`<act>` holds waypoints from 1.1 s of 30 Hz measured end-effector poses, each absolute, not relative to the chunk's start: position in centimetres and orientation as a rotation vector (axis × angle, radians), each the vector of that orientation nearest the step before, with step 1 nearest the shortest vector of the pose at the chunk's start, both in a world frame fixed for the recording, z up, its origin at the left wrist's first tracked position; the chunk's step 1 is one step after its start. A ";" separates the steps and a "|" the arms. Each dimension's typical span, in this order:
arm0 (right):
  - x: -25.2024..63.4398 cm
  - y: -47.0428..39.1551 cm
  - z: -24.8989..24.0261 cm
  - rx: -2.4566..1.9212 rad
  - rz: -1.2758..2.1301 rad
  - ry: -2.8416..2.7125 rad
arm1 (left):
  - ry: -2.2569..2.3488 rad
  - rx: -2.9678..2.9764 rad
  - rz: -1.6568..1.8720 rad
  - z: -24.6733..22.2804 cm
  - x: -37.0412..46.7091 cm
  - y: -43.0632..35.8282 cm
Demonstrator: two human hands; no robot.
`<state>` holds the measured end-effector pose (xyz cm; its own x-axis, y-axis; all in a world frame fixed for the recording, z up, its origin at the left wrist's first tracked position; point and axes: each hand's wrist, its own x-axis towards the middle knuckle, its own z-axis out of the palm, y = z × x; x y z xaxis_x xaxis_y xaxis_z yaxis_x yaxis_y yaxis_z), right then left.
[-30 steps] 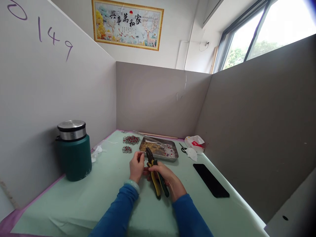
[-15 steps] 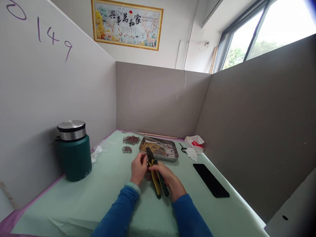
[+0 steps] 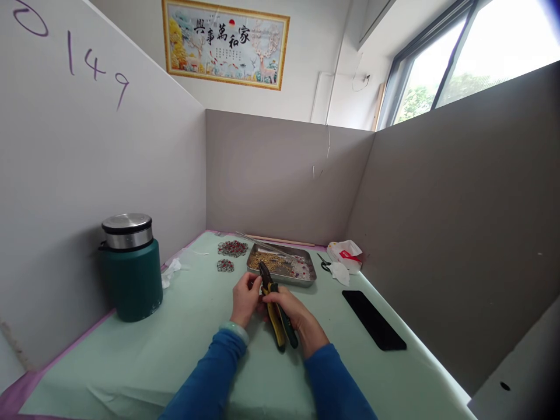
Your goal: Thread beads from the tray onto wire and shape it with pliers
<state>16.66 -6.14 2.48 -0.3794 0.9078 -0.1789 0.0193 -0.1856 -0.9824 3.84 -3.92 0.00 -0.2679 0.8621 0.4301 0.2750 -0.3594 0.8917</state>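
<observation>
Yellow and dark green pliers (image 3: 277, 321) are held in my right hand (image 3: 297, 315), their dark jaws pointing away from me. Beside the jaws, my left hand (image 3: 245, 298) is closed in a pinch; what its fingertips hold is too small to make out. Just beyond both hands lies a metal tray (image 3: 301, 281) with gold-coloured bits, clear and red beads and a thin rod resting across it. Two piles of small red and silver pieces, a larger one (image 3: 233, 249) and a smaller one (image 3: 225, 266), sit left of the tray.
A green flask (image 3: 133, 280) stands at the left, near crumpled tissue (image 3: 171, 272). Scissors (image 3: 324, 264), a white packet (image 3: 345, 254) and a black flat object (image 3: 374, 321) lie at the right. Grey partitions (image 3: 280, 175) enclose the table.
The handles of the pliers have closed together very slightly. Both hands have otherwise stayed almost in place.
</observation>
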 end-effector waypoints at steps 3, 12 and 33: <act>16.7 -6.1 2.4 -1.127 1.634 -1.412 | 1.380 1.463 1.652 -0.1 3.7 -3.7; 17.0 -6.2 2.5 -1.170 1.693 -1.412 | 1.421 1.531 1.664 -0.1 3.5 -3.8; 16.3 -5.5 2.1 -1.083 1.485 -1.398 | 1.317 1.491 1.775 0.1 3.9 -3.7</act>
